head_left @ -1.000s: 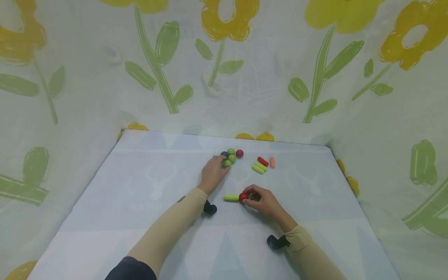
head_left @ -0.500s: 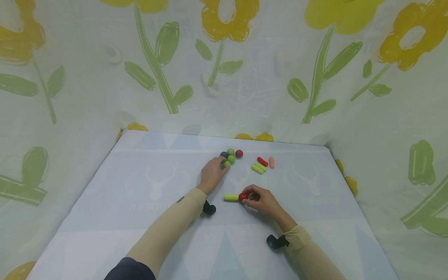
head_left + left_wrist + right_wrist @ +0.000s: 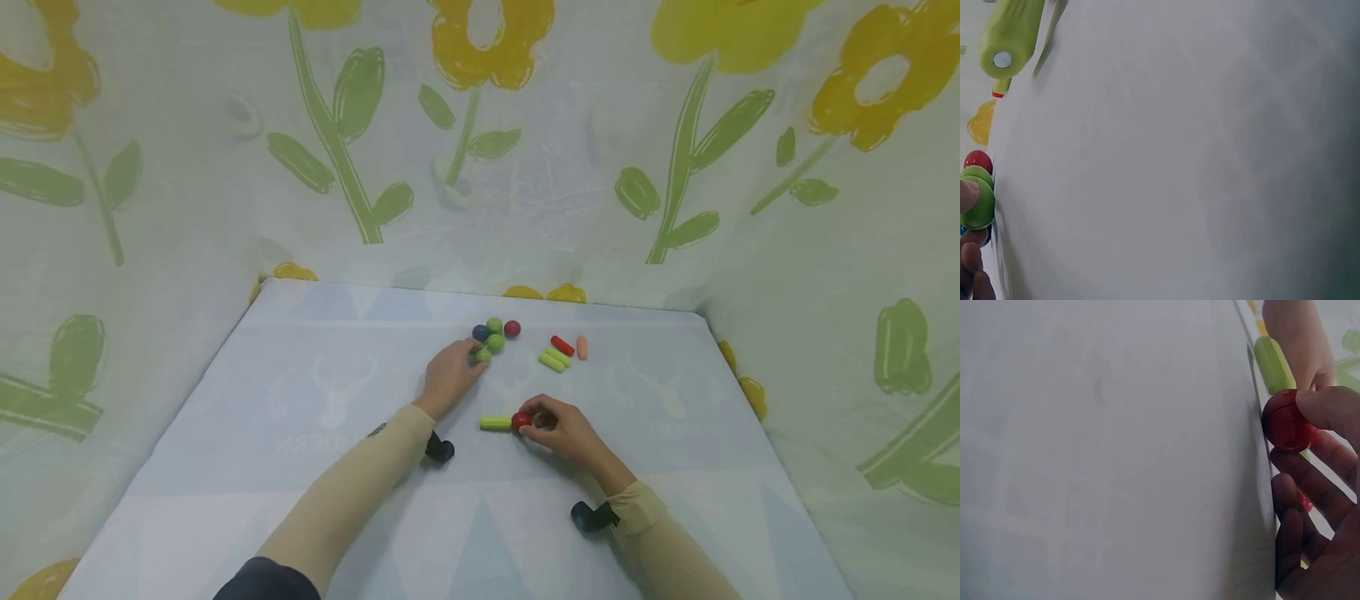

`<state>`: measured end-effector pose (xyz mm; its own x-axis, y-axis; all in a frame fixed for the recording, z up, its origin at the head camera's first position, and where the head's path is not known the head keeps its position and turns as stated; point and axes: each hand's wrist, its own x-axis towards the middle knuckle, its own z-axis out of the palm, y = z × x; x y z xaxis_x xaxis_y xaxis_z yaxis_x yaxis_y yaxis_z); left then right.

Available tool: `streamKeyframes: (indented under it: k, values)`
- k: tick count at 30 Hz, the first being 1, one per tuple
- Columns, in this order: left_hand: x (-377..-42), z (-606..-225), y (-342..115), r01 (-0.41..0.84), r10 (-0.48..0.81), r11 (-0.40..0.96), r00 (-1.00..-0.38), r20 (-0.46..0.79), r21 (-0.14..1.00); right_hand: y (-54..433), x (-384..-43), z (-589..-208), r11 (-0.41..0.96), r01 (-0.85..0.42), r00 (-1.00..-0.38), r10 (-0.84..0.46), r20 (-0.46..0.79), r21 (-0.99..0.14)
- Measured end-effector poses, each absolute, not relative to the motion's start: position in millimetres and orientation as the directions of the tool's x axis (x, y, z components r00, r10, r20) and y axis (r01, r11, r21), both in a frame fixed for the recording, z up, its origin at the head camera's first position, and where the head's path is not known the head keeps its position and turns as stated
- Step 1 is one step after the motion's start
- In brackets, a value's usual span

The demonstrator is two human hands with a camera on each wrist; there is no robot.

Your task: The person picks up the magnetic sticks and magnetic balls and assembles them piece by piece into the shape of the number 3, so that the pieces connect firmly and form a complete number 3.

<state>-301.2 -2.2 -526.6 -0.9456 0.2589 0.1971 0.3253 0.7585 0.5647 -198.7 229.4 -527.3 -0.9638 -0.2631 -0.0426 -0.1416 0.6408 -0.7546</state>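
Note:
My left hand (image 3: 450, 377) pinches a green ball (image 3: 483, 355) between thumb and fingertips, at the near side of a small ball cluster. In the left wrist view that green ball (image 3: 979, 206) sits at the left edge, partly covered by a fingertip. My right hand (image 3: 570, 433) holds a shiny red ball (image 3: 521, 422) between thumb and fingers, low at the table surface. A yellow-green stick (image 3: 495, 423) lies end-on against this ball, pointing left. Its far end shows a silvery round spot (image 3: 1002, 59) in the left wrist view.
Behind the left fingertips are a blue ball (image 3: 481, 332), two other green balls (image 3: 496, 342) and a red ball (image 3: 512, 328). Right of them lie two yellow-green sticks (image 3: 552, 362), a red stick (image 3: 562, 345) and an orange stick (image 3: 582, 347). Flower-patterned cloth walls surround the table (image 3: 315, 400).
My left hand has drawn the green ball slightly toward me and to the left, away from the others. The right hand, red ball and stick stay in place.

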Motion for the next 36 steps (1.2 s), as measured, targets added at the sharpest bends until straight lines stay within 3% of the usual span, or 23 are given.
streamKeyframes:
  k: [36]
  values:
    - [-266.4, -530.1, -35.3, 0.355, 0.353, 0.682, -0.926, 0.137, 0.639, 228.9, -200.1, -528.4, 0.646, -0.124, -0.967, -0.247, -0.053, -0.753]
